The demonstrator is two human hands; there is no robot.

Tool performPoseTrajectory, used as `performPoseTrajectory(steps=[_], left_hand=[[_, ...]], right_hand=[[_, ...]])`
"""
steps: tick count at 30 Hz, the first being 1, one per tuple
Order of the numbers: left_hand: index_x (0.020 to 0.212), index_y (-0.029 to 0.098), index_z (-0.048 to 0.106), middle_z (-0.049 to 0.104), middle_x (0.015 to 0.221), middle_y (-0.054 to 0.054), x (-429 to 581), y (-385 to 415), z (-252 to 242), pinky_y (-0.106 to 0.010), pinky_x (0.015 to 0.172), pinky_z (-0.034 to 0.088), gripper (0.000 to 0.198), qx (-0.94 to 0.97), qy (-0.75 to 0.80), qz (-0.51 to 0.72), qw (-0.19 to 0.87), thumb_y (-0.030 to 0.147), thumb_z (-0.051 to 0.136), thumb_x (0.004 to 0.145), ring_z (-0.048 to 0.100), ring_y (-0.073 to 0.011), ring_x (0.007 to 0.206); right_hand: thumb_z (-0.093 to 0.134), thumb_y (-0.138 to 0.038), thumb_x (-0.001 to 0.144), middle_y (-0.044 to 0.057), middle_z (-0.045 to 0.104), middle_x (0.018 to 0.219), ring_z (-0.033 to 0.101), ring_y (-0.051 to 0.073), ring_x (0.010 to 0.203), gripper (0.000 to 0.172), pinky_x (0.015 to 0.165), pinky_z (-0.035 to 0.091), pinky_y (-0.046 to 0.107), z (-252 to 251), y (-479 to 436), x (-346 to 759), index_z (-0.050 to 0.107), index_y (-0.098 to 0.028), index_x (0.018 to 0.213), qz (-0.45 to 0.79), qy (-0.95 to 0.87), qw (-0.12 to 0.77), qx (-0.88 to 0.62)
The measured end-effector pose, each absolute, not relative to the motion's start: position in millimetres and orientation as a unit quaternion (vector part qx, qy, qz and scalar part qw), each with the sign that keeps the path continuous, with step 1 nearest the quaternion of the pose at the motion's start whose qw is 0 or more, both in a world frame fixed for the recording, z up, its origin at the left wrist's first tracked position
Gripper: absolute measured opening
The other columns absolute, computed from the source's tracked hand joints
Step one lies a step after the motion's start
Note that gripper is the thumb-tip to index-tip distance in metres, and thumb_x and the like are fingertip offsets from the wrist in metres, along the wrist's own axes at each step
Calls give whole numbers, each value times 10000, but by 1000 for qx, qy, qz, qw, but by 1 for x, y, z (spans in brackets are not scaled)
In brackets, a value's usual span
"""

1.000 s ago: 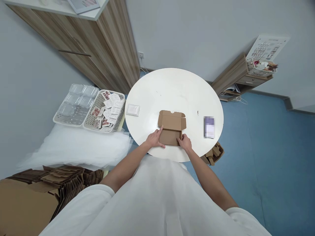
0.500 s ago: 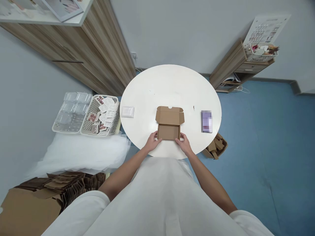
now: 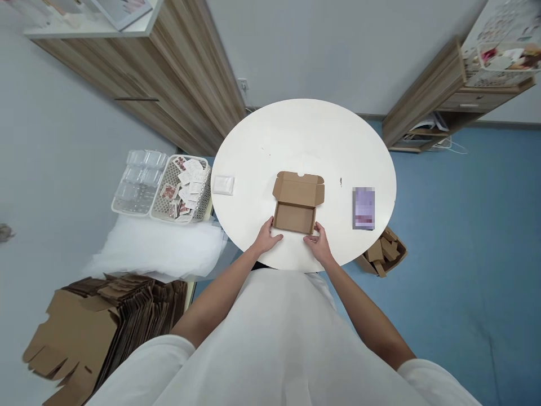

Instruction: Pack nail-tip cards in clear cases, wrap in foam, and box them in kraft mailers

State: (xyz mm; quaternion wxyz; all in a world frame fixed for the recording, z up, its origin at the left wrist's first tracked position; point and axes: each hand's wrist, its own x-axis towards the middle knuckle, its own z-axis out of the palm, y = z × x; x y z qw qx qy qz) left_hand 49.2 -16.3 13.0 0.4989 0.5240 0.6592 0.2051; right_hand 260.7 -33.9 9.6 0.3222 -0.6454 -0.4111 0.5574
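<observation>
A brown cardboard box lies on the white oval table with its flapped lid raised away from me. The inside of its tray looks bare. My left hand is by the box's front left corner, thumb and fingers apart, fingertips close to the left wall. At the front right corner is my right hand, also open, its thumb below the front edge and its fingers near the right wall. Whether the fingertips still touch the cardboard, I cannot tell.
On the table are a white packet and a pixelated purple item. Left stand clear plastic cases, a basket of cards, white sheets and stacked flat cardboard. A carton sits lower right.
The box now sits slightly turned and a little farther from my body. Both hands have loosened from its front corners, thumbs now off the front edge. The view has shifted somewhat.
</observation>
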Motion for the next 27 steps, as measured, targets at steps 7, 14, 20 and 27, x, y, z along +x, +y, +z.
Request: performPoseTrajectory(steps=[7,14,20,27], left_hand=[[1342,198,251,320,1372,-130,12,-28,13,-369,946,369,729,505,673,228,491,406,586,729,350,-245,1231],[1230,194,401,406,1264,-127,-87,14,17,-375,879,425,491,450,766,304,345,394,498,791,426,-241,1144],[1273,156,351,351,1318,-135,-154,64,11,-409,1052,238,541,487,769,283,302,313,509,780,294,-267,1254],[1295,151,337,371,1337,-117,-165,97,-2,-428,1065,188,477,502,746,270,344,263,400,836,271,-254,1275]], right_hand=[[541,-329,716,85,367,1105,413,77,596,579,684,466,331,23,-45,248,283,-229,1225,320,-505,409,-690],[486,-280,753,59,449,1014,452,100,628,361,645,469,313,50,-11,146,440,-231,1107,421,-599,344,-588],[519,-374,731,62,461,1195,496,168,972,439,766,477,305,33,40,43,449,-248,1145,538,-490,242,-642],[550,-373,727,49,405,1324,428,199,1158,535,910,409,353,16,90,-14,403,-263,1230,580,-437,274,-631]])
